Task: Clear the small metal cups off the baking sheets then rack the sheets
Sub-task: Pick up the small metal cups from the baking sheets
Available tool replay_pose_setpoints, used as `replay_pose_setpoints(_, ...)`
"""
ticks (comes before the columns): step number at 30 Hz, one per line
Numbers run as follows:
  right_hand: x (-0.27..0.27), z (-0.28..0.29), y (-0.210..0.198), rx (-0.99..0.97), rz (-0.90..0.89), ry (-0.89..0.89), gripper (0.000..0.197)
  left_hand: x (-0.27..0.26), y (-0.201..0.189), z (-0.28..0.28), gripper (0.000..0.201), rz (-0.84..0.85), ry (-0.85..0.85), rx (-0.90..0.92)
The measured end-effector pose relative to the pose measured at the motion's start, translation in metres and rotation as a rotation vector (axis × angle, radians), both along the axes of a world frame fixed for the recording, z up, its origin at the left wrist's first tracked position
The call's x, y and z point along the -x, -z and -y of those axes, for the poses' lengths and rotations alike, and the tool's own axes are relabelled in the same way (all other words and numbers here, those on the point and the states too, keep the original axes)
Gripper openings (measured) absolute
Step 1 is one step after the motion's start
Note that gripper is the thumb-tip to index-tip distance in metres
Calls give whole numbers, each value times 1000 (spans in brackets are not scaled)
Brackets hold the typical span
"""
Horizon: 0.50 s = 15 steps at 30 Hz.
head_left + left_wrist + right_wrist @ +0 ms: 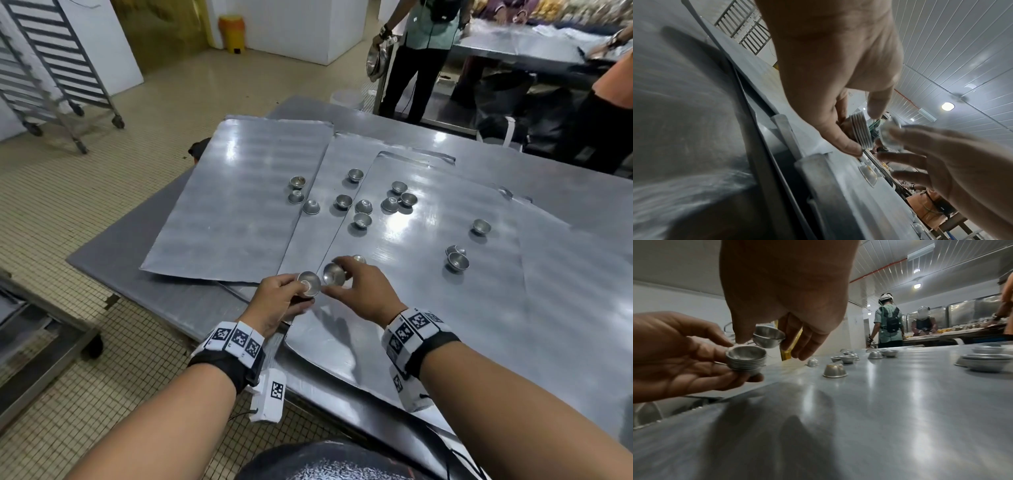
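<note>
My left hand [298,294] holds a stack of several nested small metal cups [309,282] just above the near edge of the baking sheets. My right hand [342,275] pinches a single cup [333,274] tilted right beside the stack's mouth. The right wrist view shows the stack [746,360] resting on the left fingers [701,369] and the single cup [768,337] just above its rim. Several loose cups [363,219] lie scattered, some upside down, over the overlapping flat baking sheets [239,212] on the steel table [113,253].
An empty wheeled sheet rack [58,75] stands on the tiled floor at the far left. A low metal cart [37,346] sits by the table's near left corner. People [421,51] work at another table [520,48] behind. An orange bin [233,32] is far back.
</note>
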State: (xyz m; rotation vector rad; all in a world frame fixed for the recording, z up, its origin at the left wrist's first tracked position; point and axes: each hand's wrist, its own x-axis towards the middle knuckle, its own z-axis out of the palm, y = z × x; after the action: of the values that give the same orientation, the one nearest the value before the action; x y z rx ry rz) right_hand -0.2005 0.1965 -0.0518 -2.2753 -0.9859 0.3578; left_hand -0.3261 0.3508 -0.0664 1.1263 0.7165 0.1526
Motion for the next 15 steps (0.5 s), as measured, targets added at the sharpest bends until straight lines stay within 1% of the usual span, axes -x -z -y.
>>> replay_pose_setpoints(3,7,-10,-5,-59,-17,-34,59,-5,-2,1,14,41,-24,46)
replay_pose_setpoints(6,11,-15,-6,-22,-9,-47,60,-9,-6,4,23,78,-68,151)
replay_pose_setpoints(8,13,-16,-6,-8,-1,-51,58,-10,-8,3,26,85,-72,180)
replay_pose_setpoints(10,12,-17,-5,-5,6,-57,57,-10,-9,2,24,76,-54,155)
replay_pose_setpoints(12,11,-19,-2,7,8,-70,58,-10,-7,1,22,47,-8,70)
replay_pose_setpoints(15,10,-18,2,54,-19,-117,73,-10,-3,0,16,6,36,-27)
